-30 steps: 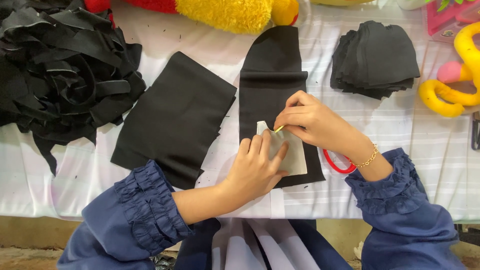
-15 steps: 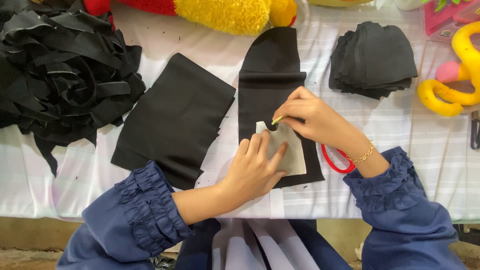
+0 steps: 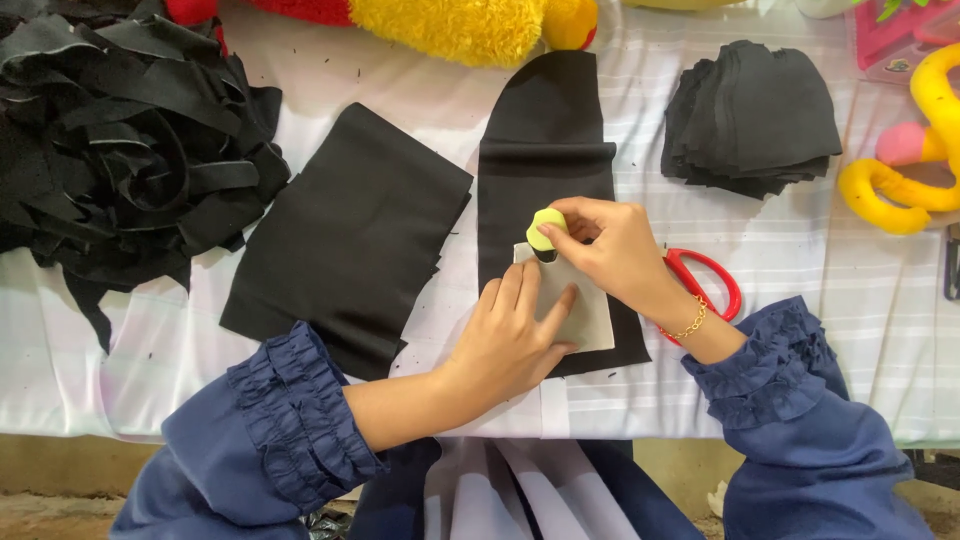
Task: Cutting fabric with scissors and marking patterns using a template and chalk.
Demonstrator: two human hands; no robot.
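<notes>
My left hand [image 3: 515,335] lies flat on a pale card template [image 3: 585,310], pressing it down on a long black fabric strip [image 3: 545,160]. Its fingers are spread over the card. My right hand [image 3: 610,245] pinches a small yellow-green piece of chalk [image 3: 545,228] at the card's top left corner, its tip against the fabric. Both sleeves are dark blue with ruffled cuffs, and a thin gold bracelet sits on the right wrist.
A stack of black fabric rectangles [image 3: 350,235] lies left of the strip. Tangled black scraps [image 3: 120,150] pile at far left. Cut black pieces [image 3: 755,115] sit at upper right. Red-handled scissors [image 3: 710,280] lie under my right wrist. Yellow plush toys [image 3: 905,180] rest at the right.
My right hand has shifted slightly up and left along the card's top edge, and the chalk now shows more fully. The left hand stays put on the card.
</notes>
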